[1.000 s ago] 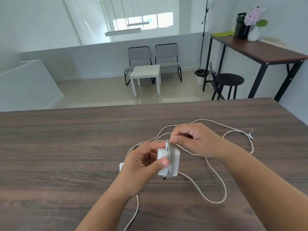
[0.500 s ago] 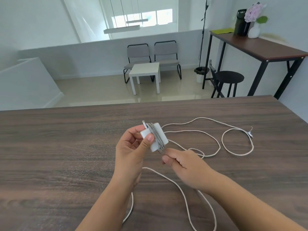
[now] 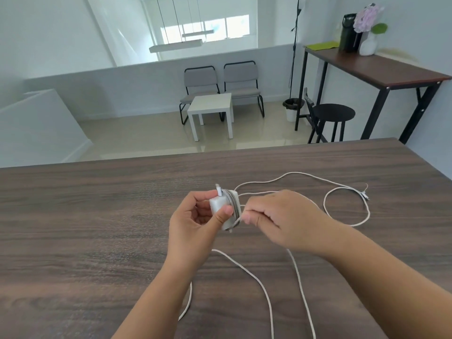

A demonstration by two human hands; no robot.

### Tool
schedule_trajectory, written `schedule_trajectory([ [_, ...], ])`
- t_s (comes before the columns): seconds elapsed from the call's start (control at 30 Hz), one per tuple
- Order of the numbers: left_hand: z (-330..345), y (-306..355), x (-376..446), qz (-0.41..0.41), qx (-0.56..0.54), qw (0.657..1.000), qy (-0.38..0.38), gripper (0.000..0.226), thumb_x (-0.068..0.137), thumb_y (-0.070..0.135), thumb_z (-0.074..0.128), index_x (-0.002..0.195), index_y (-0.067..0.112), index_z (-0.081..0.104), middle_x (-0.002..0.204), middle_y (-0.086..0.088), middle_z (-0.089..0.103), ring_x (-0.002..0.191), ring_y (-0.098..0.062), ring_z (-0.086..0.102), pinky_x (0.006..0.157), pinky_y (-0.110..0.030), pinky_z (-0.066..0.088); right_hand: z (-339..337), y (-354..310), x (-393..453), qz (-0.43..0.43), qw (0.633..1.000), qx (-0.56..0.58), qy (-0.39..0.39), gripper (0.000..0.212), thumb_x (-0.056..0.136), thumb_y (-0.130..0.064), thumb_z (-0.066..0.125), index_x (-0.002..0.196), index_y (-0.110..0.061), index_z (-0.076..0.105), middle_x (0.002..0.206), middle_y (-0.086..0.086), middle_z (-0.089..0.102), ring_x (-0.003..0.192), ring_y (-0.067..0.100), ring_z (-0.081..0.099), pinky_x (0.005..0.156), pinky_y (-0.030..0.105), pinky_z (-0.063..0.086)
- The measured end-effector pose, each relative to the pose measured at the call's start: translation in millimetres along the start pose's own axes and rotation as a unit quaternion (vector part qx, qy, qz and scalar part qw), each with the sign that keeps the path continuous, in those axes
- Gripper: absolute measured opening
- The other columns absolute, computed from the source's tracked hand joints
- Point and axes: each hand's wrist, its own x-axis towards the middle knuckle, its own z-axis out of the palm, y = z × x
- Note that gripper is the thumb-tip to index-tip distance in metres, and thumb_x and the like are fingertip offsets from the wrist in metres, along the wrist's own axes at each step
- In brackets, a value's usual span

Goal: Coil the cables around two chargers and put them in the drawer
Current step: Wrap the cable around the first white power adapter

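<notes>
Our left hand holds the charger above the counter, with the thumb pressed on its front face and the fingers behind it. Our right hand is just beside it, the fingers closed on the cable where the cable leaves the charger. The two hands are close together, almost touching.

The charger is a small white block with rounded corners and a smooth plastic surface. Several turns of cable lie side by side around its right part and look a little grey there. A short white piece stands up at its top edge; we cannot tell what it is.

The rest of the cable is thin, white and round. It lies loose on the counter in wide curves, some toward us and some to the right, where it ends in a small connector. The counter is dark brown with a wood grain pattern and a matte look.
</notes>
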Motion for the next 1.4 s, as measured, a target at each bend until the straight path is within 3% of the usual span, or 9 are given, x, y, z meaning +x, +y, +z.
schedule_trajectory([
  [0.1, -4, 0, -5, -0.004, 0.016, 0.998, -0.067, 0.034, 0.065, 0.038, 0.084, 0.096, 0.029, 0.073, 0.083, -0.003, 0.072, 0.076, -0.022, 0.065, 0.07, -0.041, 0.059, -18, 6, 7, -0.007, 1.0, 0.006, 0.011, 0.032, 0.091, -0.045, 0.046, 0.072, -0.023, 0.059, 0.051, -0.012, 0.044, 0.047, 0.006, 0.041, 0.049, 0.023, 0.031],
  [0.4, -5, 8, -17, -0.006, -0.059, 0.985, -0.165, 0.031, 0.069, 0.027, 0.078, 0.099, 0.019, 0.075, 0.076, 0.003, 0.068, 0.071, -0.008, 0.059, 0.065, -0.022, 0.05, -11, 16, 13, 0.019, 0.979, 0.2, 0.01, 0.025, 0.091, -0.033, 0.062, 0.074, -0.015, 0.067, 0.053, -0.004, 0.052, 0.047, 0.005, 0.041, 0.049, 0.014, 0.032],
  [0.57, -5, 12, -19, 0.002, -0.095, 0.977, -0.191, 0.028, 0.071, 0.023, 0.076, 0.099, 0.018, 0.073, 0.077, 0.005, 0.066, 0.074, -0.011, 0.059, 0.068, -0.022, 0.049, 0, 28, 15, 0.074, 0.948, 0.307, 0.045, 0.031, 0.085, -0.047, 0.061, 0.073, -0.019, 0.068, 0.06, 0.007, 0.055, 0.055, 0.007, 0.043, 0.055, 0.016, 0.036],
  [0.7, -2, 12, -19, -0.01, -0.131, 0.971, -0.197, 0.032, 0.068, 0.031, 0.083, 0.098, 0.024, 0.074, 0.083, -0.009, 0.062, 0.078, -0.018, 0.058, 0.068, -0.027, 0.05, 18, 24, 13, 0.098, 0.888, 0.447, 0.049, 0.028, 0.094, -0.017, 0.057, 0.067, -0.007, 0.06, 0.054, -0.009, 0.053, 0.048, -0.001, 0.042, 0.052, 0.01, 0.033],
  [0.77, -1, 12, -17, -0.023, -0.158, 0.967, -0.199, 0.043, 0.063, 0.04, 0.088, 0.099, 0.024, 0.072, 0.084, -0.007, 0.06, 0.079, -0.016, 0.058, 0.069, -0.028, 0.051, 36, 18, 11, 0.13, 0.832, 0.537, 0.049, 0.027, 0.091, -0.023, 0.059, 0.065, -0.014, 0.06, 0.053, -0.013, 0.052, 0.049, -0.002, 0.042, 0.05, 0.01, 0.033],
  [0.9, 1, 9, -13, -0.036, -0.197, 0.964, -0.173, 0.054, 0.057, 0.041, 0.092, 0.103, 0.022, 0.069, 0.085, -0.003, 0.058, 0.081, -0.017, 0.058, 0.074, -0.031, 0.052, 62, 8, 4, 0.17, 0.783, 0.596, 0.058, 0.021, 0.092, -0.021, 0.053, 0.087, -0.011, 0.071, 0.072, 0.002, 0.064, 0.065, 0.015, 0.054, 0.055, 0.02, 0.043],
  [1.03, 5, 11, -9, -0.035, -0.217, 0.971, -0.097, 0.047, 0.056, 0.03, 0.092, 0.098, 0.024, 0.071, 0.083, -0.001, 0.062, 0.076, -0.013, 0.063, 0.064, -0.03, 0.056, 81, -11, -11, 0.199, 0.834, 0.515, 0.027, 0.021, 0.092, -0.028, 0.052, 0.081, -0.027, 0.07, 0.052, -0.013, 0.051, 0.047, 0.001, 0.038, 0.047, 0.016, 0.03],
  [1.17, 4, 11, -4, -0.016, -0.149, 0.989, -0.006, 0.033, 0.065, 0.016, 0.086, 0.093, 0.025, 0.072, 0.077, 0.004, 0.065, 0.072, -0.008, 0.063, 0.063, -0.024, 0.055, 82, -20, -28, 0.147, 0.924, 0.349, 0.054, 0.024, 0.099, -0.026, 0.048, 0.093, -0.017, 0.069, 0.059, -0.024, 0.057, 0.059, -0.003, 0.053, 0.061, 0.011, 0.036],
  [1.4, 5, 10, -1, -0.013, -0.131, 0.991, 0.022, 0.03, 0.068, 0.015, 0.075, 0.098, 0.015, 0.068, 0.074, 0.008, 0.07, 0.069, -0.004, 0.064, 0.062, -0.019, 0.053, 57, -12, -30, 0.059, 0.991, 0.109, 0.058, 0.035, 0.097, -0.043, 0.033, 0.085, -0.021, 0.056, 0.062, -0.005, 0.051, 0.059, 0.014, 0.047, 0.057, 0.04, 0.044],
])
